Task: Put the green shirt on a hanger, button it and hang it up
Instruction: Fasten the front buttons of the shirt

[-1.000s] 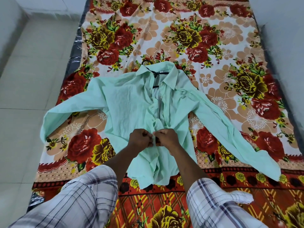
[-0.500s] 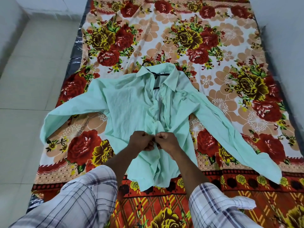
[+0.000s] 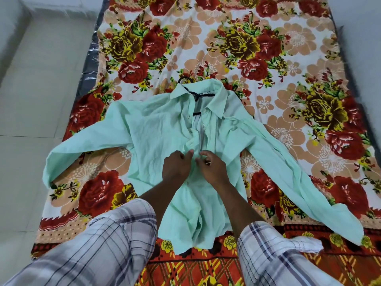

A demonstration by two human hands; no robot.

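A mattress (image 3: 90,58) lay on the floor (image 3: 35,104), its dark shiny edge showing along the left side. A floral sheet (image 3: 257,83) of red, yellow and peach blooms on white covered it, with an orange checked border at the near end. The floor was of pale grey tiles with thin joints. Plain pale walls (image 3: 358,15) stood at far left and right. Light was even and soft.

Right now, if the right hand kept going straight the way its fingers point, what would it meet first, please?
Probably the left hand: the right hand points leftward across the shirt placket, with only a small gap between them.
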